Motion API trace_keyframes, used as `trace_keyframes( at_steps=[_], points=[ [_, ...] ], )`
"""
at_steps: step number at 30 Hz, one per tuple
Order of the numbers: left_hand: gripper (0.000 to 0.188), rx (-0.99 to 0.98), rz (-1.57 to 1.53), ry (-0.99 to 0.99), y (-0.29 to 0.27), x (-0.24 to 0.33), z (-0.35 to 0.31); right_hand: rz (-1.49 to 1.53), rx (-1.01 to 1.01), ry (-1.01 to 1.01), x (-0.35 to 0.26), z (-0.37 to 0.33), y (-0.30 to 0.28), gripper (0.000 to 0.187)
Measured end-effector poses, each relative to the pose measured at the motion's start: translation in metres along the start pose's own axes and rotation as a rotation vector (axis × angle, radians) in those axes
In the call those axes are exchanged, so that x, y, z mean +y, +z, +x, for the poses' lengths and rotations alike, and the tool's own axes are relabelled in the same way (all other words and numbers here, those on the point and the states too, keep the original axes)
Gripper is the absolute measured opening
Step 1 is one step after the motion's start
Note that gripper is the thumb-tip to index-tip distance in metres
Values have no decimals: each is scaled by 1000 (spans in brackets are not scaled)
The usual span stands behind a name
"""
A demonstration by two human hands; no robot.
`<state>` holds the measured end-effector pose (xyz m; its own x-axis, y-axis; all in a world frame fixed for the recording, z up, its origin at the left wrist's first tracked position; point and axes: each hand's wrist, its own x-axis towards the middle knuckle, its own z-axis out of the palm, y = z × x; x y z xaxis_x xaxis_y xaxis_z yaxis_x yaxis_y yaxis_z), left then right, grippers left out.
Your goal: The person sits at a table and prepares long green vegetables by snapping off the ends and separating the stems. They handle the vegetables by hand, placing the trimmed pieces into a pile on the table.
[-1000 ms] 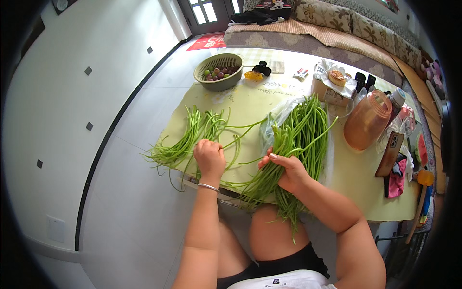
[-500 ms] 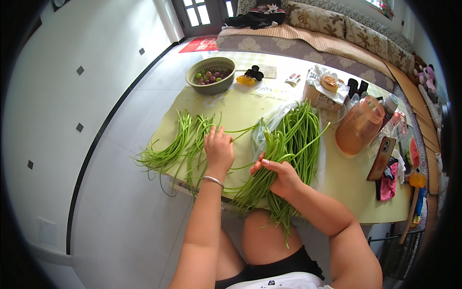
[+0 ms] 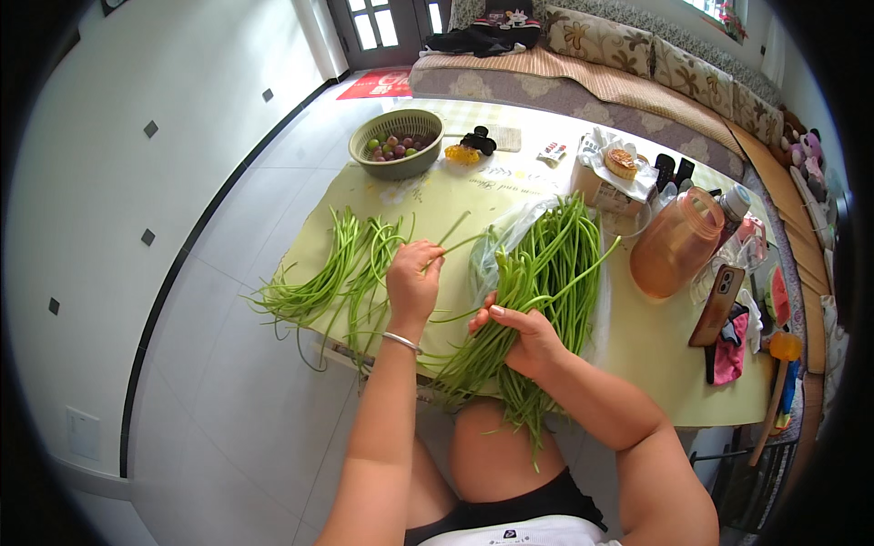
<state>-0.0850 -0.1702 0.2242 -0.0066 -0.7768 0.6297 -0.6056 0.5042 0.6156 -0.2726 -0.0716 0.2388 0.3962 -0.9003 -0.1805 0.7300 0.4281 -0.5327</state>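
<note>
A thick bunch of long green vegetable stems (image 3: 571, 264) lies on a clear plastic bag (image 3: 489, 259) at the middle of the table, its near ends hanging over the edge above my lap. My right hand (image 3: 526, 338) is closed around part of this bunch, thumb on top. To its left, my left hand (image 3: 416, 278), with a silver bangle on the wrist, pinches a thin stem between thumb and fingertips. Beside that hand, two smaller piles of stems (image 3: 332, 264) rest at the table's left, some ends drooping over the edge.
A colander of grapes (image 3: 393, 170) and a black hair claw (image 3: 479, 139) stand at the back. Farther right are a boxed pastry (image 3: 621, 164), an orange-pink jug (image 3: 672, 250), a bottle, and a phone (image 3: 719, 305) propped upright. A patterned sofa (image 3: 596, 41) runs behind.
My left hand has lifted slightly from beside the small pile and turned, and a stem now sticks up from its fingers. The right hand keeps its hold on the bunch.
</note>
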Motion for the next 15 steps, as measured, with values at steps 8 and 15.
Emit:
trace_keyframes(
  at_steps=[8, 15],
  points=[
    [17, 270, -596, -178, -47, 33, 2, -3, -2, 5, -1, -1, -1, 24],
    [27, 55, -94, 124, -58, 53, -22, 0, 26, -27, 0, 0, 3, 37]
  ],
)
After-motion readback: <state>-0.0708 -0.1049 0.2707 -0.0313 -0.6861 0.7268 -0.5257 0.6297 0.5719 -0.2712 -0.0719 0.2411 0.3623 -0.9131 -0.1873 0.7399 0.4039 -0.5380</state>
